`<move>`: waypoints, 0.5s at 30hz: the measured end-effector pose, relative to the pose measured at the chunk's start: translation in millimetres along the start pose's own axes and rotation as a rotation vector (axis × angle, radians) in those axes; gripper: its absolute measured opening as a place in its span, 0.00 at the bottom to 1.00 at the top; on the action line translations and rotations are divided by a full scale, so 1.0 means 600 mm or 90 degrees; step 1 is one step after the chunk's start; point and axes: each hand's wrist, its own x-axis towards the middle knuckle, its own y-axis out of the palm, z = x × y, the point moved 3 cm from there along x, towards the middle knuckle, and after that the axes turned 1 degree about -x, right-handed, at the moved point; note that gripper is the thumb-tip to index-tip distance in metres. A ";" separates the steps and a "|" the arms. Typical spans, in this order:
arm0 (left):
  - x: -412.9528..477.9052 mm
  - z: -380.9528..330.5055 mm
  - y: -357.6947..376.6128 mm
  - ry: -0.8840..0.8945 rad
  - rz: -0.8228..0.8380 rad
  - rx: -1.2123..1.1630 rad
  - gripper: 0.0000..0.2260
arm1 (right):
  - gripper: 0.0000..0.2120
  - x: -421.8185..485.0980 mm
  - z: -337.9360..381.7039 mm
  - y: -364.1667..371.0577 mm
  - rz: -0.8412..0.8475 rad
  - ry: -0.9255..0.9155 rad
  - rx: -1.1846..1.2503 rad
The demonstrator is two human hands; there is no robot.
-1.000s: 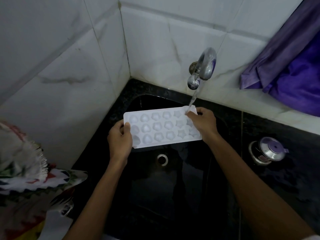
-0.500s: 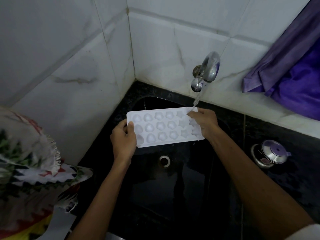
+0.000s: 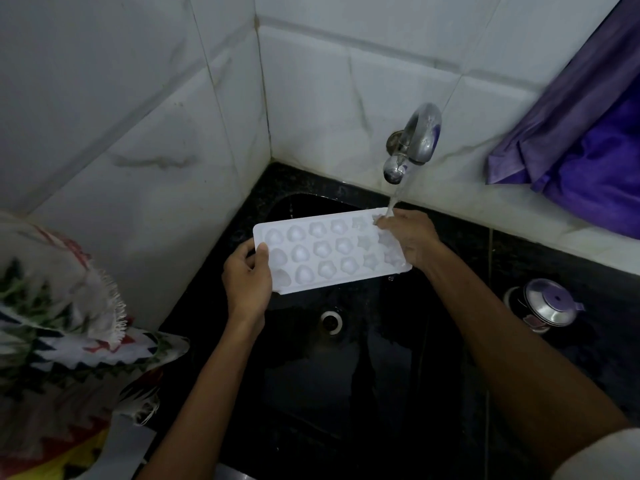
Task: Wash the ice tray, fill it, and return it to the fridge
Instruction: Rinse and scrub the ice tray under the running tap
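Water (image 3: 397, 197) from the curved chrome wall tap (image 3: 415, 140) fell on the far right corner of the white plastic ice tray with heart and star moulds (image 3: 322, 252), which I had above the black stone sink (image 3: 346, 393). The left hand (image 3: 247, 280) gripped its left end, thumb on top; the right hand (image 3: 412, 239) gripped the right end, fingers curled over the rim.

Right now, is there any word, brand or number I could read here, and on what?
None can be read.
The tray, held by the left hand and right hand under the tap, bears only moulded shapes.
The steel pot on the counter has a reddish patch, maybe a label, too blurred to read.
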 end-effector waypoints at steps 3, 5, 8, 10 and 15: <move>0.008 0.004 -0.003 -0.029 -0.006 -0.014 0.10 | 0.04 -0.014 0.010 -0.004 0.069 0.011 0.030; 0.015 0.005 -0.006 -0.037 -0.018 -0.015 0.10 | 0.04 -0.027 0.013 -0.009 0.122 -0.021 0.048; 0.021 0.003 -0.008 -0.043 -0.015 -0.022 0.10 | 0.15 -0.044 0.008 -0.022 0.086 -0.158 -0.101; 0.023 0.001 -0.007 -0.049 -0.012 -0.024 0.10 | 0.19 -0.062 -0.001 -0.028 0.030 -0.247 -0.250; 0.019 -0.004 0.002 -0.056 0.001 -0.049 0.10 | 0.20 -0.094 -0.026 -0.033 0.049 -0.344 -0.446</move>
